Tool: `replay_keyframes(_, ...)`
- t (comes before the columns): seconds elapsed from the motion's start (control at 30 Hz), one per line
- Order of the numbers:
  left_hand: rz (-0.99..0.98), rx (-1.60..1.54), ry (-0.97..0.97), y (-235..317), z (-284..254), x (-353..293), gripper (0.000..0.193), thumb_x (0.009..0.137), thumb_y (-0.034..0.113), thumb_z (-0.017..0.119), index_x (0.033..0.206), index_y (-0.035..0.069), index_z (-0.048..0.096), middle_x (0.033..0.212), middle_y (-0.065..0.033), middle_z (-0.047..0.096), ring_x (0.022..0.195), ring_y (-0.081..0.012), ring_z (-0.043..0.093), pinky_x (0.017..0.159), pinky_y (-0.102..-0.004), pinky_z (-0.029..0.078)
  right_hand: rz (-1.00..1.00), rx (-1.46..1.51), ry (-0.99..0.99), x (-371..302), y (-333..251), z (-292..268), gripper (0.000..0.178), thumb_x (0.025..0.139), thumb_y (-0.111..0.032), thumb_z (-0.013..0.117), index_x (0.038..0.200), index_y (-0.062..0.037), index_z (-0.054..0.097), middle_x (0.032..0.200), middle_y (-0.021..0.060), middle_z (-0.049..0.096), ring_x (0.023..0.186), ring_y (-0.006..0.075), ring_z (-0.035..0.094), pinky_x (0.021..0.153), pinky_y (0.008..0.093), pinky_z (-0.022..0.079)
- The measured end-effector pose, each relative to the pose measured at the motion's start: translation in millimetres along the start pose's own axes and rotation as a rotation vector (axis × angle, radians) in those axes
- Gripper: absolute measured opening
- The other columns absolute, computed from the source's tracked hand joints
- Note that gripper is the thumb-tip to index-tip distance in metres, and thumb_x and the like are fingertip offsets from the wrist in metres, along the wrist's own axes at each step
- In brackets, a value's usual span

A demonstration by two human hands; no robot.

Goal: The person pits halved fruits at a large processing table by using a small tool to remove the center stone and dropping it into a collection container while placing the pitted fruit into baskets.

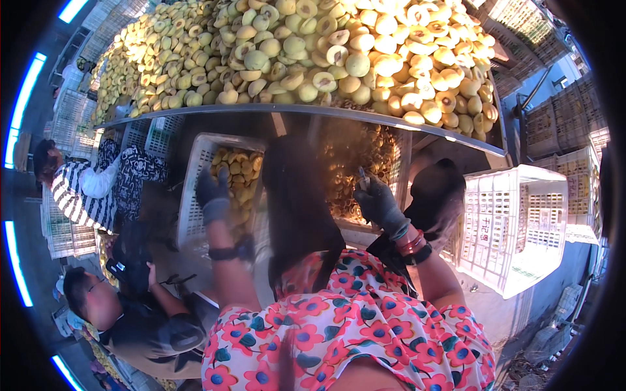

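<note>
My left hand [214, 194], in a dark grey glove, is over the left side of a white plastic crate [190, 215]. Its fingers look apart, with nothing visible in them, though motion blurs them a little. Halved yellow stone fruit [240, 171], perhaps peaches or apricots, lies in that crate. In a matching glove, my right hand [379, 207] is closed around a small tool with a metal tip [362, 174]; its exact kind is too small to tell. Beyond it, a container holds brownish-orange fruit scraps or pits [362, 153].
A metal-edged table [306, 109] heaped with halved fruit [293, 49] spans the far side. To the right stands a white crate [492, 228], with stacked crates [561, 117] behind. Two people sit at left, one in stripes [81, 192], one in dark clothing [150, 332].
</note>
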State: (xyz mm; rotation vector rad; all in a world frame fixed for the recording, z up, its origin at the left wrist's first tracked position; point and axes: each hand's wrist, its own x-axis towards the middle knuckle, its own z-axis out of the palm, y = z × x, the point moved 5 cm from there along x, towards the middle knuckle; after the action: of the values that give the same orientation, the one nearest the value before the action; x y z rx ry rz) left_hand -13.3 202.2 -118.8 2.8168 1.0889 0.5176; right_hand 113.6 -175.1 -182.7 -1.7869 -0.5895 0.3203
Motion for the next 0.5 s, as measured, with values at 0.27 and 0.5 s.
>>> replay_keyframes(0.27, 0.520, -0.363, 0.059, 239.7, 32.4, 91.4, 0.041, 0.077, 0.033, 0.063, 0.108, 0.006, 0.055, 0.105, -0.0158, 0.061, 0.097, -0.0343, 0.057, 0.084, -0.0418, 0.045, 0.400, 0.667, -0.002, 7.3, -68.8, -2.8, 0.009, 0.080, -0.001, 0.055, 0.082, -0.0039, 0.046, 0.069, -0.0013, 0.046, 0.061, 0.0093, 0.042, 0.054, 0.0273, 0.039)
replay_keyframes(0.5, 0.564, 0.105, -0.244, 302.5, 76.3, 118.3, 0.046, 0.073, 0.047, 0.062, 0.102, 0.012, 0.056, 0.098, -0.0112, 0.063, 0.097, -0.0293, 0.055, 0.083, -0.0440, 0.042, 0.410, 0.725, 0.040, -2.4, -55.6, -7.1, 0.016, 0.083, 0.004, 0.052, 0.094, -0.0050, 0.044, 0.069, -0.0040, 0.042, 0.060, 0.0044, 0.040, 0.049, 0.0223, 0.035)
